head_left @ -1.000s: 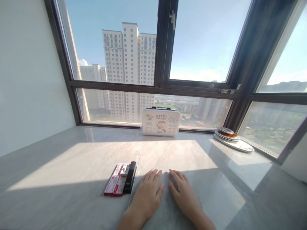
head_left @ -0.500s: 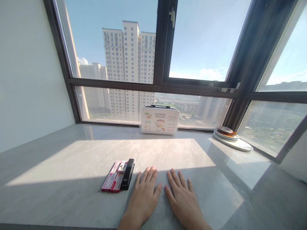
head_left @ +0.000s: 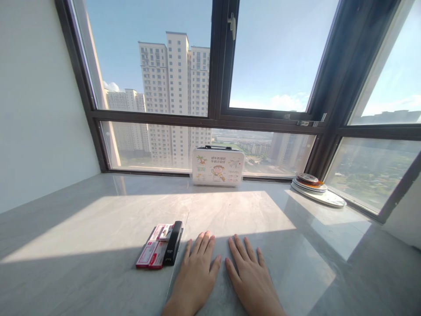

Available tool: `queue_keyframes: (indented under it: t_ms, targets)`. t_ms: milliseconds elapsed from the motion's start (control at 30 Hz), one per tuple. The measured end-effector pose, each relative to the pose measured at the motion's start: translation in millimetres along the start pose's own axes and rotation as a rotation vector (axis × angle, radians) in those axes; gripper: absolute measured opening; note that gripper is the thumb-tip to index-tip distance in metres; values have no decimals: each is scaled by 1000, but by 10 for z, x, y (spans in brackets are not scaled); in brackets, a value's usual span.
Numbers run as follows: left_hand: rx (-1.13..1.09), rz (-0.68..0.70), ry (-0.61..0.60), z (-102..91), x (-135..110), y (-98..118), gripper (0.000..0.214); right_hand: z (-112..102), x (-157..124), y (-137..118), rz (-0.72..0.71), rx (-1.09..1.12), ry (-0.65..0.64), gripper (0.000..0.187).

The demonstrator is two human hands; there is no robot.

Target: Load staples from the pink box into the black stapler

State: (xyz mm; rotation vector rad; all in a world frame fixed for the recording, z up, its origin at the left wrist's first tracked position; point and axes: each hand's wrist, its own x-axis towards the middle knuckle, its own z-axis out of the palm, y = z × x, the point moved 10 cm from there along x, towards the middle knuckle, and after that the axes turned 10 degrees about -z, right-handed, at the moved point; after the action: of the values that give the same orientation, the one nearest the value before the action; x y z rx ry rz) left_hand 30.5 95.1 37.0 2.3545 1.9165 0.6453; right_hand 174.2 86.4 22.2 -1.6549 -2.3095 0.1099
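Observation:
My left hand (head_left: pixel 195 274) lies flat on the grey marbled sill (head_left: pixel 98 289), palm down with the fingers stretched forward. Beside it, a short gap to the right, my right hand (head_left: pixel 248 276) rests the same way, fingers spread. Neither holds anything. Just left of my left hand is a black stapler (head_left: pixel 173 243), not touched. Against its left side lie several small red and white boxes (head_left: pixel 151 252), flat on the surface, one of them with a staple-like picture on top.
A white case (head_left: pixel 218 167) with cartoon prints and a black handle stands upright against the window at the back. Stacked plates or lids (head_left: pixel 311 186) sit in the right corner. A dark window frame (head_left: pixel 148 117) borders the sill, and a white wall (head_left: pixel 36 109) closes the left side.
The camera view has shifted slightly, so the stapler and boxes appear a little lower and further left. Both hands stay flat in place.

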Motion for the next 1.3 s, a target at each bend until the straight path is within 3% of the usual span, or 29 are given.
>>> queue_keyframes:
  t_ms: [1300]
  targets:
    - [37,-52,-93,-22,8,17,58,-43,-4,-32,27,-66,-54,61]
